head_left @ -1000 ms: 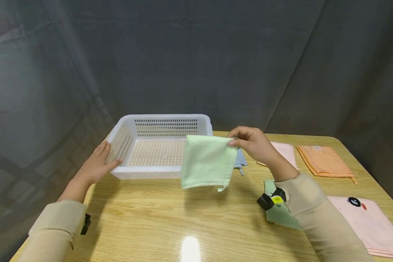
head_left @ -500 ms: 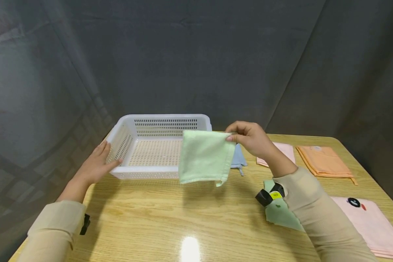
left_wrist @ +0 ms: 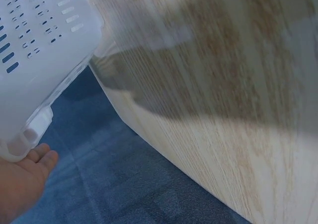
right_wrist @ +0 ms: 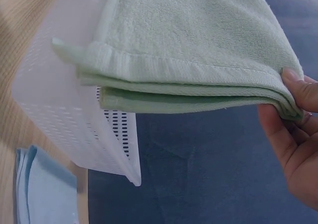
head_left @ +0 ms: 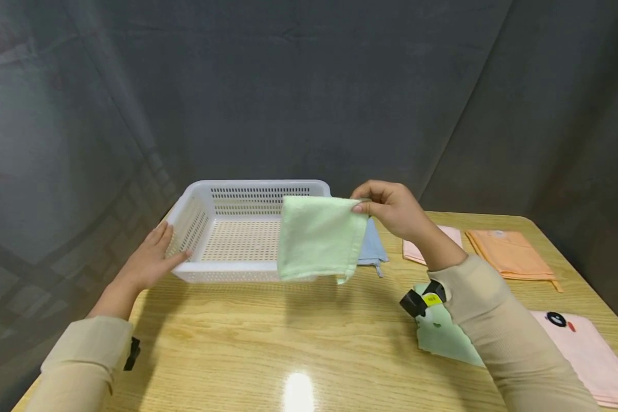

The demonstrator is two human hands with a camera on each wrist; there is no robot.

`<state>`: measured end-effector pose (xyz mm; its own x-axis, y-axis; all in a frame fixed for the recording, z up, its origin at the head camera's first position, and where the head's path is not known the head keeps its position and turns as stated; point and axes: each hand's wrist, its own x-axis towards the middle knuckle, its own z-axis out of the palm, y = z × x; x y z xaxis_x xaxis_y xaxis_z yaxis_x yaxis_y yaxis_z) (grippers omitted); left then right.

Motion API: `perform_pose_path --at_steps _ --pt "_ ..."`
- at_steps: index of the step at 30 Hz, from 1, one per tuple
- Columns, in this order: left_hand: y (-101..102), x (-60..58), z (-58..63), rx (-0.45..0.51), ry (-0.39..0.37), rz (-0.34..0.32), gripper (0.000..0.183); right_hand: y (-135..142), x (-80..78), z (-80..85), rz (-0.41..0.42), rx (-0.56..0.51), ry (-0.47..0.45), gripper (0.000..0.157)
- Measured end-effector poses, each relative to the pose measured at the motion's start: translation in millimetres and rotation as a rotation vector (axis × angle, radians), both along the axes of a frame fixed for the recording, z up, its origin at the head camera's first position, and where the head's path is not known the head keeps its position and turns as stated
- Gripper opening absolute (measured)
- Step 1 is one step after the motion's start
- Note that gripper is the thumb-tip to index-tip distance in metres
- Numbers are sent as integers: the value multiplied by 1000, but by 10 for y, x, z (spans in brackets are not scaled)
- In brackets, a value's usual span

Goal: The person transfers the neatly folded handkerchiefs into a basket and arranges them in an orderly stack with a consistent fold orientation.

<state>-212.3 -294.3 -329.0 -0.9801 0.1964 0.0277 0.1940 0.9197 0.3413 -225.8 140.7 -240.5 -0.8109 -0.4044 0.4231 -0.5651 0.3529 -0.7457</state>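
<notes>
A folded pale green hand towel (head_left: pixel 319 237) hangs from my right hand (head_left: pixel 393 209), which pinches its upper right corner between thumb and fingers. Its folded layers and corner loop show in the right wrist view. It hangs before the right front corner of the white perforated plastic basket (head_left: pixel 226 266), hiding that part; the visible basket floor is bare. My left hand (head_left: pixel 151 257) rests at the basket's left front corner with straight fingers along the outside and the thumb over the rim. In the left wrist view, fingertips (left_wrist: pixel 47 157) show beside the rim's underside.
A blue towel (head_left: pixel 373 246) lies right of the basket. Farther right are a pink towel (head_left: pixel 450 233), an orange towel (head_left: pixel 512 252), another green towel (head_left: pixel 445 337) and a larger pink towel (head_left: pixel 582 355), partly covered by my right arm. Dark curtain (head_left: pixel 309 103) hangs behind the wooden table (head_left: pixel 226 355).
My right hand has risen and moved slightly left with the green hand towel, uncovering more of the blue towel. The left hand and the basket have stayed nearly still.
</notes>
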Motion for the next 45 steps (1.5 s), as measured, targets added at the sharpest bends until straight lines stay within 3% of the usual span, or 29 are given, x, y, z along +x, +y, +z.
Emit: perform_pose_path --at_steps 25,35,45 --pt "20 -11 -26 18 -1 13 82 -106 -102 62 18 -53 32 11" --pt "38 -34 -33 16 7 4 82 -143 -120 65 48 -112 0 12" --pt "30 -39 -1 5 1 6 83 -197 -194 49 11 -138 10 11"
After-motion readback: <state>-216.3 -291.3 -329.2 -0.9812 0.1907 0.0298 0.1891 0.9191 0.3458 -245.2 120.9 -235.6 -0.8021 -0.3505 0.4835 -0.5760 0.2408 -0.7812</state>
